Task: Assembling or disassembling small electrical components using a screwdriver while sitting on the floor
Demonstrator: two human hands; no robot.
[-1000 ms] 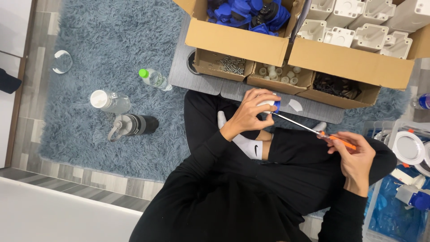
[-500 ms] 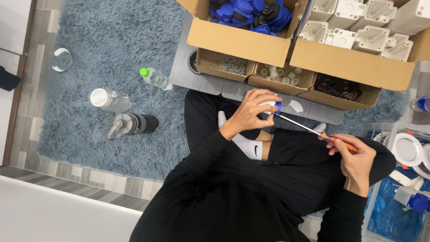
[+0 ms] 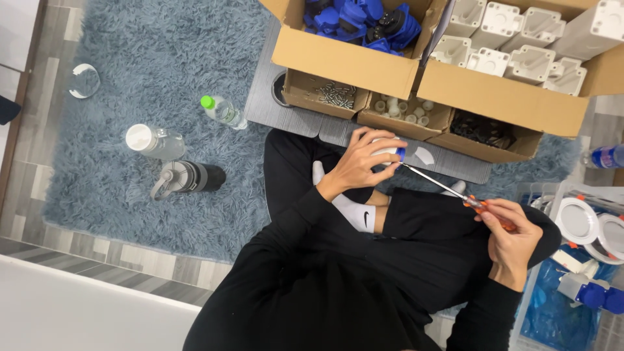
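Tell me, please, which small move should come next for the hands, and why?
Probably keep turning the screwdriver with the right hand. Its tip sits at the small white and blue part gripped by the left hand, so a screw likely needs driving; the screw itself is hidden.

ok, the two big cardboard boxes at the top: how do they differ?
Contents: the left cardboard box holds loose blue and black plastic parts, jumbled; the right cardboard box holds white moulded parts, set side by side. Size: the right box spans more of the frame than the left. Both are brown, open-topped, with flaps folded out, and sit behind three small trays.
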